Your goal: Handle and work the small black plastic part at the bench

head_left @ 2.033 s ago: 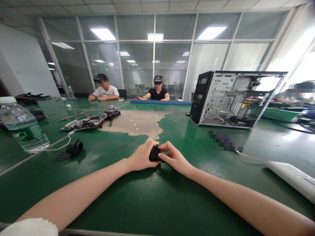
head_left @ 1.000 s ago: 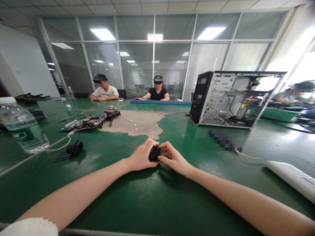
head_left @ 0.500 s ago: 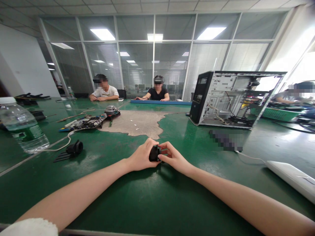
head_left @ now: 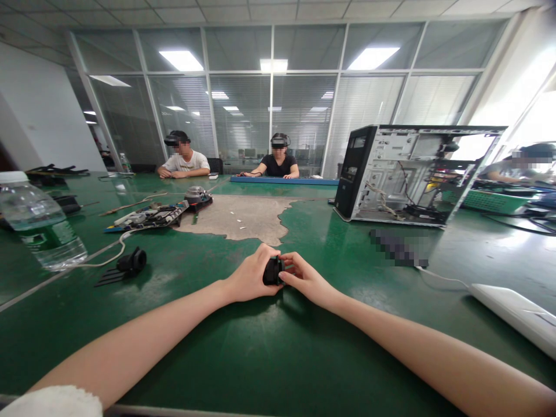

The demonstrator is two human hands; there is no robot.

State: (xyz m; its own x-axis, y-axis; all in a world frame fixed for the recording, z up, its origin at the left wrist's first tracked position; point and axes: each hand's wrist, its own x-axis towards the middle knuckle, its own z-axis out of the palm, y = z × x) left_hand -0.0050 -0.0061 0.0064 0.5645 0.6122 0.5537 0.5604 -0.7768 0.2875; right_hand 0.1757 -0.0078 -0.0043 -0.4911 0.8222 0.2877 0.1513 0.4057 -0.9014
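Observation:
Just above the green table, a small black plastic part [head_left: 271, 272] is held between both hands; its exact kind cannot be made out. My left hand [head_left: 249, 275] wraps round it from the left, thumb below and fingers over the top. From the right, my right hand [head_left: 306, 279] pinches its right end with thumb and fingertips. A black round-ended piece with prongs [head_left: 130, 263] lies on the table left of my hands. Beyond my hands is a torn brown patch [head_left: 247, 214] on the tabletop.
A motherboard [head_left: 147, 219] with a cooler lies at the left, near a water bottle [head_left: 43, 226]. An open computer case [head_left: 403, 174] stands back right. In front lie a blurred-out device [head_left: 397, 248] and a white power bank [head_left: 512, 315] on a cable. Two people sit across the table.
Both hands stay in almost the same place. The black part and the right fingertips on it have shifted very slightly.

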